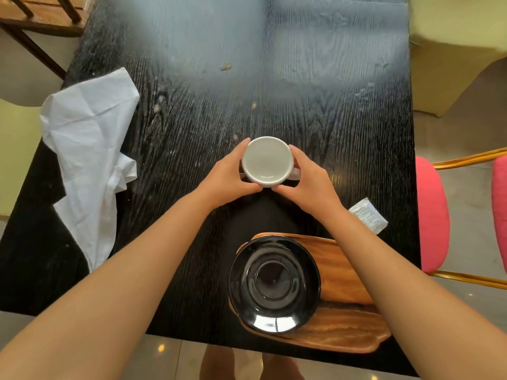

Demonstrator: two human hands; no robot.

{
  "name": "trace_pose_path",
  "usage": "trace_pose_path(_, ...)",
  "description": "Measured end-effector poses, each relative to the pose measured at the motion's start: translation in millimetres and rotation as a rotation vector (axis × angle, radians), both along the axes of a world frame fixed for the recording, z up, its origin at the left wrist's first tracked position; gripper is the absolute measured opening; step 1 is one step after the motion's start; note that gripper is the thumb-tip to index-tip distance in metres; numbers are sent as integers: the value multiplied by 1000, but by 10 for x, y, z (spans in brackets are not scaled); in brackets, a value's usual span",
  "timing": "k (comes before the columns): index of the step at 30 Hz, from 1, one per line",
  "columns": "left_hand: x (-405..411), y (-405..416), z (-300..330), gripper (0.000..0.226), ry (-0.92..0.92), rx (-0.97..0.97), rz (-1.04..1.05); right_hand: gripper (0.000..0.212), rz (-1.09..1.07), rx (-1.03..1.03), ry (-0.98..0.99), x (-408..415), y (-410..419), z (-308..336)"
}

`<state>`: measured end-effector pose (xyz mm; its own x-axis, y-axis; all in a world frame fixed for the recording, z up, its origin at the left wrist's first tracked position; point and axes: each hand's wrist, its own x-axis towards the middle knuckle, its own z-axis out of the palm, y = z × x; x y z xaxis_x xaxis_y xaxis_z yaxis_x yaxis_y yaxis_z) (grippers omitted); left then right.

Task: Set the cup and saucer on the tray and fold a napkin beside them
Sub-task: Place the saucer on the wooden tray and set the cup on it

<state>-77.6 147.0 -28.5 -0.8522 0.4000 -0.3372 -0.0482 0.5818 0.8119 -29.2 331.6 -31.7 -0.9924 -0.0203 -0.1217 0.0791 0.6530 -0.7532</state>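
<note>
Both hands, left and right, clasp the white cup between them.

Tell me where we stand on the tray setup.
Done: the black saucer already sits on the wooden tray. In hand: the left hand and right hand hold the white cup beyond the tray, not yet on the saucer. Left: the white napkin lies crumpled and unfolded at the table's left edge, far from the tray.

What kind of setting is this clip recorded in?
Probably a cafe or dining area: a dark wood-grain table, a pink-cushioned chair with a gold frame, and a sealed white sachet by the wooden tray.
</note>
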Motion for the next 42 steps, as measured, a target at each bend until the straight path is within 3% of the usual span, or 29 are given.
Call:
trace_pose_path(4,134,-113,209,81,-40,132,-53,74,17,-55,30,164,21,161)
trace_pose_path(9,654,-256,555,81,-37,213,-49,80,26,-72,60,675,19,459)
trace_pose_path(20,1653,-372,440,83,79,68,-103,85,142,-49,-77,1597,11,469)
trace_pose_path(31,1845,-403,267,83,44,-4,-72,89,192,25,-124,1702,-60,312)
trace_pose_path(35,1881,-438,255,94,61,-31,-83,91,196,45,-122,1792,-19,270)
trace_pose_path(42,1889,-473,299,84,140,5,-84,23,22,67,50,1847,52,350)
